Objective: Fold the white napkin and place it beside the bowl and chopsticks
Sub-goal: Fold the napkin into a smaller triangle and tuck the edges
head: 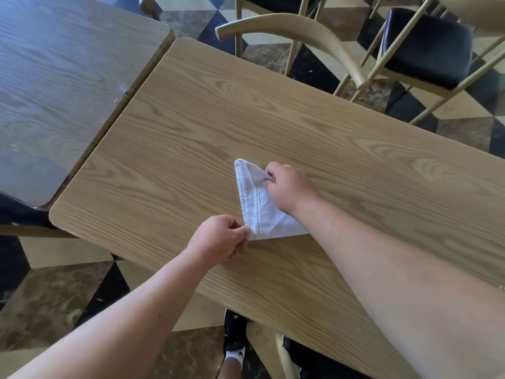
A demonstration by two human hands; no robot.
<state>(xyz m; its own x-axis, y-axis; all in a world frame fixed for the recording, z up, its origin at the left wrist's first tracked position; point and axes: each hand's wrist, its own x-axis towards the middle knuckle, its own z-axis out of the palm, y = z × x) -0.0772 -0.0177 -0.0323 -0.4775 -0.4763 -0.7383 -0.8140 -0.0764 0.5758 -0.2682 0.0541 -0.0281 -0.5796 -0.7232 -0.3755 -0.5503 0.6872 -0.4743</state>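
Observation:
The white napkin (259, 209) lies folded into a narrow triangular shape on the light wooden table (300, 127), with stitched hems running along its length. My left hand (221, 239) pinches its near corner between thumb and fingers. My right hand (289, 187) grips the far part of the cloth, fingers curled into a fold and covering its right side. No bowl or chopsticks appear in the head view.
A second, darker table (68, 86) butts against the left edge. Wooden chairs with black cushions (426, 47) stand beyond the far edge. Another chair and my shoe (235, 337) are at the near edge, over a chequered floor.

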